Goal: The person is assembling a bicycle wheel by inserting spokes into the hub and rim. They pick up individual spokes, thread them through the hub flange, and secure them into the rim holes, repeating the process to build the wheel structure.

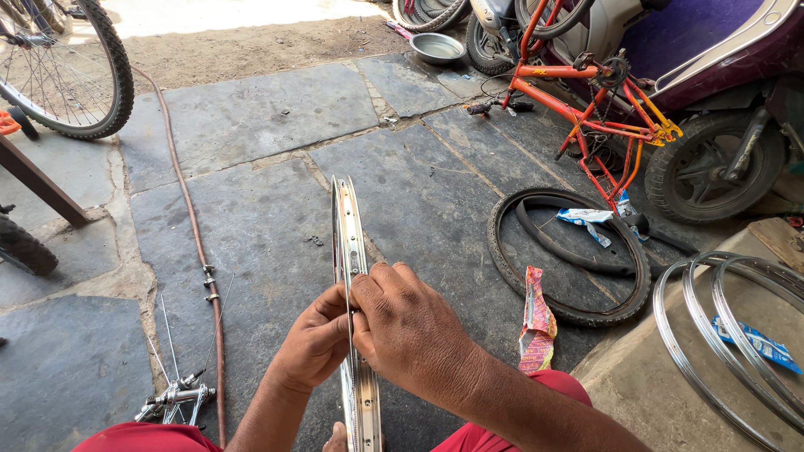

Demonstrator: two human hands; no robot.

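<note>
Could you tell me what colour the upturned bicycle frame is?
Orange, seen in the head view: the bicycle frame.

A bright, polished metal wheel rim point(350, 251) is gleaming at the frame's centre, above rough, matt grey stone paving point(251, 125). At centre right, a dull black rubber tyre point(569, 251) is lying beside glossy crinkled plastic wrappers point(537, 322), with shiny bare metal rims point(729, 335) at lower right.

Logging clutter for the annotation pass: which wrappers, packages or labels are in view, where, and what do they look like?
Red and yellow wrapper: crumpled, long, standing at the near edge of the black tyre, right of the right hand.
White and blue wrapper: torn, flat, lying inside the tyre.
Blue wrapper: flat strip under the bare rims on the step at right.
No signs or screens.
</note>
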